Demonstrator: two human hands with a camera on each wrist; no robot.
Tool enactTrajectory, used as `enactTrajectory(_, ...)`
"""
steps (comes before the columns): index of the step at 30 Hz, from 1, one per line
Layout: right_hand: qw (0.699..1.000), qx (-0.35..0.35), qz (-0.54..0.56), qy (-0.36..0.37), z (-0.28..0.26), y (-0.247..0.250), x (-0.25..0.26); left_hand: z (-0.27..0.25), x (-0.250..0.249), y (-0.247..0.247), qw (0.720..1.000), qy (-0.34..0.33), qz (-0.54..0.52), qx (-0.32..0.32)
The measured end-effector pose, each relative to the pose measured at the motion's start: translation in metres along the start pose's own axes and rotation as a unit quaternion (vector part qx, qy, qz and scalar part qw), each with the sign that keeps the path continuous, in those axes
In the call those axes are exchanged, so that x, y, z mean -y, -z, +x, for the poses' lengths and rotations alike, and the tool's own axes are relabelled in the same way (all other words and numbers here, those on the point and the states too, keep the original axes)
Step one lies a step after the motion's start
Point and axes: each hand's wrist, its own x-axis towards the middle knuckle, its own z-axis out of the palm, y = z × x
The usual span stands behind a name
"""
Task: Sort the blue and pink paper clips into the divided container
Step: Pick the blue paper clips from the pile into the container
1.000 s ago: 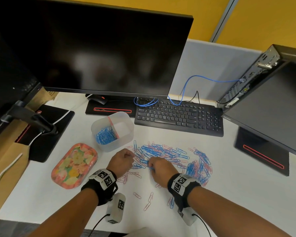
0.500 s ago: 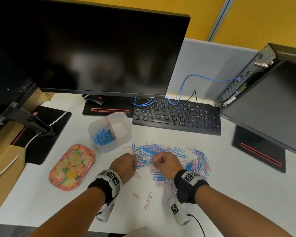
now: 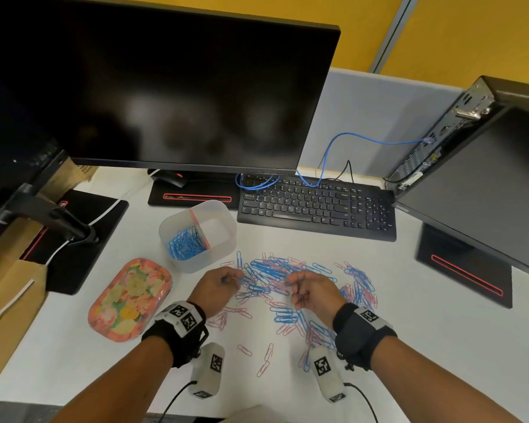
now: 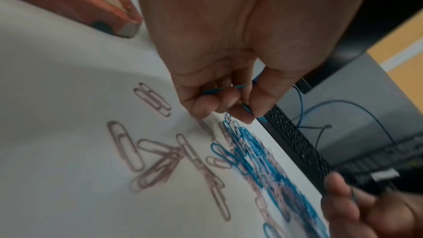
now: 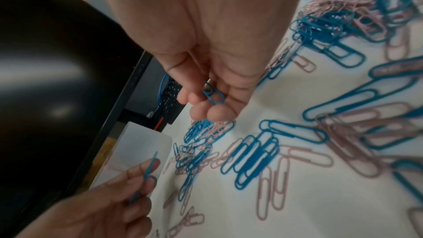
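A mixed pile of blue and pink paper clips [image 3: 275,271] lies spread on the white desk [image 3: 425,346]. Behind it to the left stands the translucent divided container [image 3: 203,264]; blue clips [image 3: 184,243] fill its left compartment, while the right one looks bare. My left hand [image 3: 231,279] hovers at the pile's left edge, and its curled fingers pinch a blue clip [image 4: 228,88]. To the right, my right hand [image 3: 297,288] is turned palm-up above the pile. A blue clip [image 5: 213,93] sits in its curled fingers.
A floral tray [image 3: 129,300] lies left of my left wrist. A black keyboard [image 3: 315,206] sits behind the pile under a large monitor [image 3: 165,87]. A second screen [image 3: 486,193] overhangs the right side. Loose pink clips [image 3: 266,358] lie near the front edge.
Both hands have lifted off the pile and drawn apart. The right hand has rolled palm-up with a blue clip in it; the left keeps pinching its blue clip.
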Motion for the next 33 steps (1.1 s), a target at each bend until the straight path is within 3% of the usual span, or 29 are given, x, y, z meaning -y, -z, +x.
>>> enactTrajectory(3, 0.983, -0.006, -0.174, 0.053, -0.001, 0.001, -0.005, -0.001, -0.006, 0.003, 0.994, 0.066, -0.090, 0.002)
enactTrajectory(6, 0.913, 0.009, -0.390, 0.122, -0.006, -0.003, -0.011, -0.002, -0.011, 0.002, 0.983, 0.103, -0.153, -0.001)
enactTrajectory(10, 0.824, 0.034, -0.542, 0.158, -0.012, -0.016, -0.016, -0.008, -0.017, -0.001, 0.962, 0.131, -0.238, -0.005)
enactTrajectory(13, 0.804, 0.038, -0.571, 0.161, -0.011, -0.019, -0.018, -0.012, -0.022, -0.002, 0.953, 0.142, -0.266, 0.000)
enactTrajectory(17, 0.818, 0.042, -0.553, 0.154, -0.009, -0.016, -0.021, -0.018, -0.027, -0.002, 0.952, 0.145, -0.270, 0.001)
enactTrajectory(19, 0.838, 0.044, -0.522, 0.152, -0.009, -0.012, -0.021, -0.021, -0.029, 0.000, 0.952, 0.143, -0.269, 0.000)
enactTrajectory(23, 0.911, 0.043, -0.391, 0.125, -0.009, -0.012, -0.011, -0.028, -0.034, 0.008, 0.953, 0.140, -0.269, -0.012)
enactTrajectory(27, 0.980, 0.060, -0.188, 0.006, -0.004, -0.032, 0.015, -0.034, -0.043, 0.026, 0.940, 0.126, -0.314, -0.032)
enactTrajectory(30, 0.992, 0.078, -0.095, -0.028, 0.002, -0.059, 0.036, -0.034, -0.053, 0.046, 0.930, 0.108, -0.345, -0.066)
enactTrajectory(33, 0.991, 0.112, -0.070, -0.024, 0.007, -0.092, 0.059, -0.030, -0.065, 0.065, 0.928, 0.085, -0.347, -0.111)
